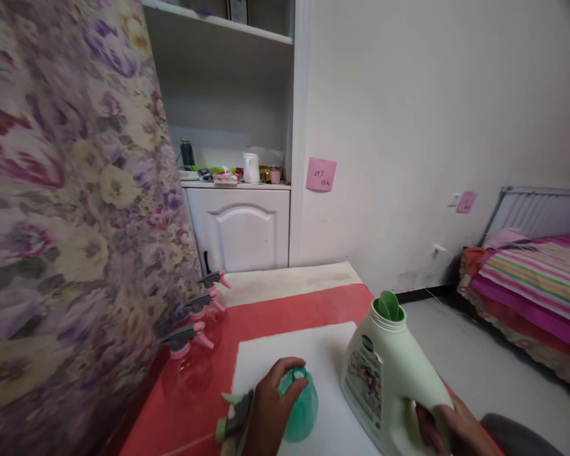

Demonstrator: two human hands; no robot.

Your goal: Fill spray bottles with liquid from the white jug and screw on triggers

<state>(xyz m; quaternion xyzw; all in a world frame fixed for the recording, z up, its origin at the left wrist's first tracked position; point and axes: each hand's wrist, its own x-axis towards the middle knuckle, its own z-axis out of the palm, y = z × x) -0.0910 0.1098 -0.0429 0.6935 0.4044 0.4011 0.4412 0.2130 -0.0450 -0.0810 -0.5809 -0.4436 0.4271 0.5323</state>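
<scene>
With thumb and fingers around its neck, my left hand [276,398] holds a teal see-through spray bottle [303,411] upright on a white sheet [323,345]. No spray head is on that bottle; its mouth faces up. A green and grey spray head [235,418] lies beside my left wrist. My right hand [449,427] is closed through the handle of a pale green detergent jug [384,373]. The jug stands upright or nearly so, uncapped, with a green pouring spout showing in its mouth. Whether its base touches the table I cannot tell.
Several clear spray bottles [187,370] with pink and grey heads line the left of the red-covered table [294,310]. A floral curtain [76,209] hangs close on the left. Behind is a white cabinet [247,231]; a bed [536,272] stands at right.
</scene>
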